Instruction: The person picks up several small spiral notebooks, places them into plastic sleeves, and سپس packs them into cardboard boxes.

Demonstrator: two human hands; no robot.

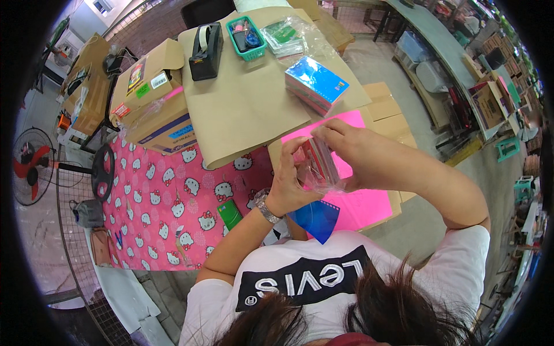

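Observation:
Both hands hold a small plastic-wrapped stack (pixel 323 161) with reddish and pale edges; it looks like small notebooks. My left hand (pixel 285 183) curls round its left side, and a metal watch is on that wrist. At the top and right side, the fingers of my right hand (pixel 353 151) press the clear film. Bright pink sheets (pixel 366 209) lie beneath my hands. A blue notebook cover (pixel 319 219) with a punched edge shows just below my left hand. Farther off, a wrapped stack of blue notebooks (pixel 317 83) rests on brown paper.
Brown paper (pixel 248 112) covers the table, with a black tape dispenser (pixel 206 52), a green basket (pixel 246 37) of tools and plastic bags (pixel 285 37). Cardboard boxes (pixel 153 95) stand left. A green notebook (pixel 229 214) lies on pink patterned cloth (pixel 156 202). A fan (pixel 34 166) stands far left.

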